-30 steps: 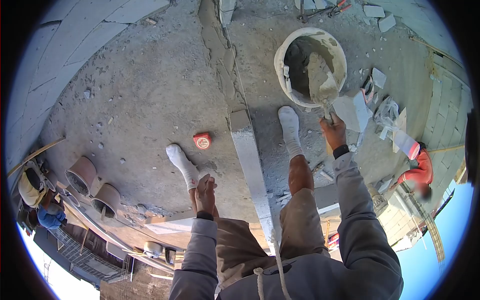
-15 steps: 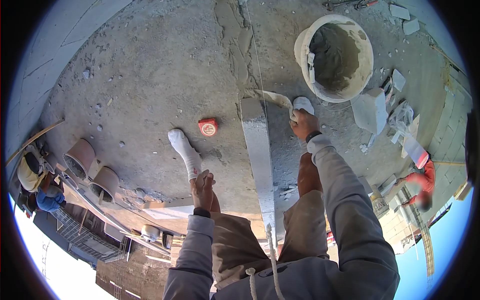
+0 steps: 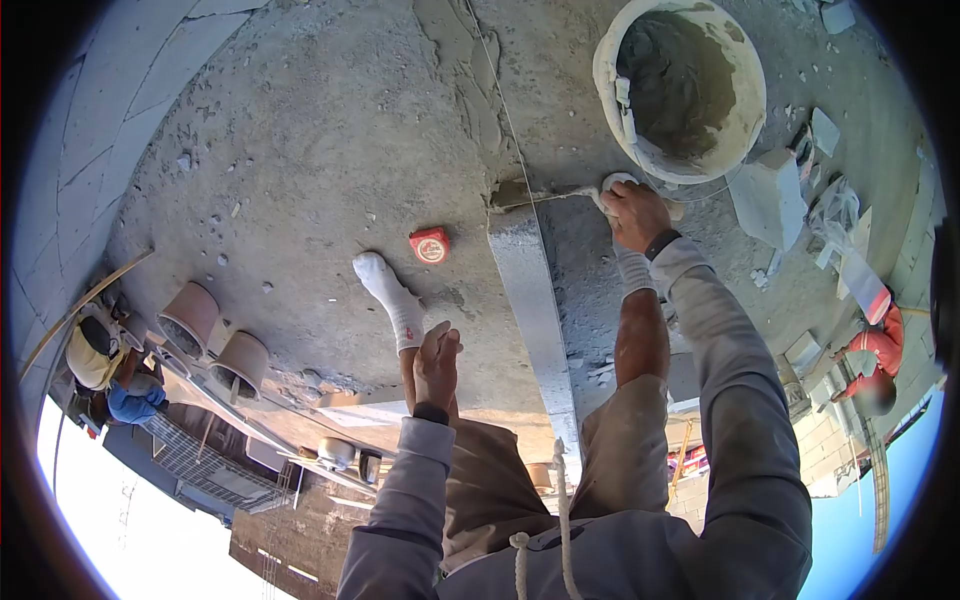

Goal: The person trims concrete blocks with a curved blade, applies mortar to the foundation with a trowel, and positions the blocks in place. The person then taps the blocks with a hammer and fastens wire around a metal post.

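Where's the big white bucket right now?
In the head view, the bucket sits at the upper right, just beyond the person's right hand.

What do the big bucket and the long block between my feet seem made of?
The bucket looks plastic, dull and pale, judging by its thick, rounded, grey-smeared rim. The block is probably aerated concrete, matte and chalky, from its grainy pale face.

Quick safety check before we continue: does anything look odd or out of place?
The left foot wears only a white sock, no shoe, odd on a gritty floor. A red tape measure lies loose nearby, perhaps easily trodden on.
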Available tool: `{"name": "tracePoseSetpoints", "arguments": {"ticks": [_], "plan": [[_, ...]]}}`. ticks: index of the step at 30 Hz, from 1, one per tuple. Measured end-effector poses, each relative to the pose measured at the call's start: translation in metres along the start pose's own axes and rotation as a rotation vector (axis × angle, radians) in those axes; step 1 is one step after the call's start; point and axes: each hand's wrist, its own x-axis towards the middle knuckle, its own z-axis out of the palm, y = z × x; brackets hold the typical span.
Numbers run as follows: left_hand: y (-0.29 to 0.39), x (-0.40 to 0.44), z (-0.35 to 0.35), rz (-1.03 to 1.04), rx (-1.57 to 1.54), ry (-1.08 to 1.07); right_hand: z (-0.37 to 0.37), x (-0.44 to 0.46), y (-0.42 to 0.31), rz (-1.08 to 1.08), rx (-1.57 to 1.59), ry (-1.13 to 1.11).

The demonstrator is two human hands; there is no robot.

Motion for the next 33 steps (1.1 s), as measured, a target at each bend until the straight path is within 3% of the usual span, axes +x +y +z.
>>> {"name": "tracePoseSetpoints", "arguments": {"ticks": [11, 18, 24, 27, 33], "plan": [[-0.003, -0.005, 0.006, -0.047, 0.097, -0.013, -0.009, -0.051, 0.013, 0.001, 0.063, 0.108], [-0.001, -0.002, 0.019, -0.095, 0.061, -0.051, 0.015, -0.023, 0.006, 0.242, 0.124, 0.097], [-0.017, 0.002, 0.017, -0.080, 0.081, -0.048, 0.038, 0.060, -0.021, 0.136, -0.108, -0.116], [-0.015, 0.003, 0.010, -0.072, 0.067, -0.038, 0.023, 0.066, -0.023, -0.014, -0.054, -0.118], [-0.007, 0.002, 0.004, -0.100, 0.098, -0.047, 0.002, 0.027, -0.017, -0.071, 0.127, 0.020]]}}
